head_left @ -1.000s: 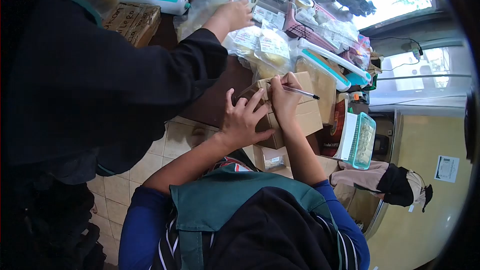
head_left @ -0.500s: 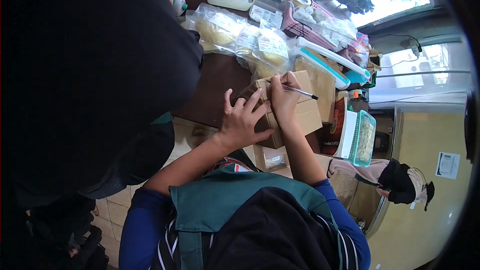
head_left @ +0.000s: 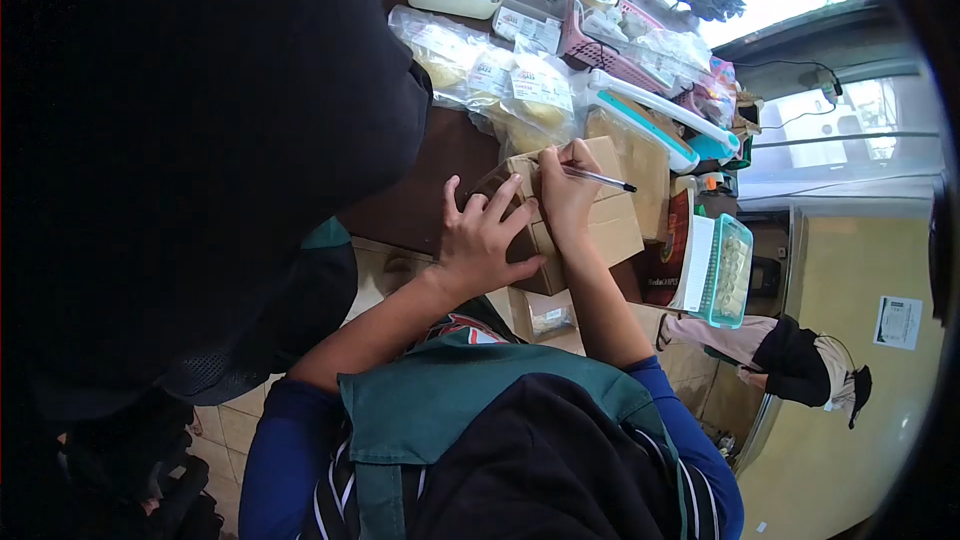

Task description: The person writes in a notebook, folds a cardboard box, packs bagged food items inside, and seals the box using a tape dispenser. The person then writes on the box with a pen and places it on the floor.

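A brown cardboard box (head_left: pixel 612 225) lies before me at the table's edge. My left hand (head_left: pixel 483 240) rests on its left side, fingers spread and thumb pointing right. Wrapped around a pen (head_left: pixel 603 178), my right hand (head_left: pixel 566 195) is on the box's upper part. The pen's dark end points right, while its writing tip is hidden behind my fingers. Just beyond the box are clear plastic packs (head_left: pixel 540 95) with white labels and pale yellowish contents.
A white-and-teal sealer-like device (head_left: pixel 650 122) and a pink basket (head_left: pixel 605 52) stand beyond the box. A teal basket (head_left: pixel 728 275) is at right. One person in dark clothing (head_left: pixel 230 140) stands close at left; another (head_left: pixel 800 360) is farther right.
The dark-clothed person at left has shifted slightly right, covering more of the table. My hands, the pen and the box look almost unchanged; the view has shifted slightly.
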{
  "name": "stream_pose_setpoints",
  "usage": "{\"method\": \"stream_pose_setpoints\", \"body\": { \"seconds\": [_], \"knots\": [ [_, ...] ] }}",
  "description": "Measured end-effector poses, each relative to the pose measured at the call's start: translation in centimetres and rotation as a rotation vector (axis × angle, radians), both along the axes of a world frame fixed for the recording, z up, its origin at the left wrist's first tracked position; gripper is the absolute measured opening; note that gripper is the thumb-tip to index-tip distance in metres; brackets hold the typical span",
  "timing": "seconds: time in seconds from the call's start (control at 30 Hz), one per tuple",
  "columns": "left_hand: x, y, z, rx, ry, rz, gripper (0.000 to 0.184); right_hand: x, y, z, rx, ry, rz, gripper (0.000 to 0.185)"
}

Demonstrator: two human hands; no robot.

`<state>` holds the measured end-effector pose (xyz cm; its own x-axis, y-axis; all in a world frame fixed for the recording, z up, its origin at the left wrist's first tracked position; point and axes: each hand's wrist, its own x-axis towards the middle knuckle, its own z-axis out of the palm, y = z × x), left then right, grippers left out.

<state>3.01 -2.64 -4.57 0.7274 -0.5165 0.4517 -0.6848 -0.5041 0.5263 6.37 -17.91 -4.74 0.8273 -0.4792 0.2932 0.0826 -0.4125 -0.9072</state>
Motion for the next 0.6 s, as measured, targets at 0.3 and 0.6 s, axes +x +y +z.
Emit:
{"method": "stream_pose_setpoints", "body": {
  "seconds": [0.3, 0.6],
  "knots": [
    [0.0, -0.1, 0.4, 0.052, 0.009, 0.004, 0.058, 0.4, -0.7, -0.9, -0.014, -0.037, -0.020, 0.027],
    [-0.3, -0.1, 0.9, 0.065, 0.039, 0.008, 0.061, -0.8, -5.1, 2.8, 0.491, 0.038, 0.013, 0.024]
  ]
}}
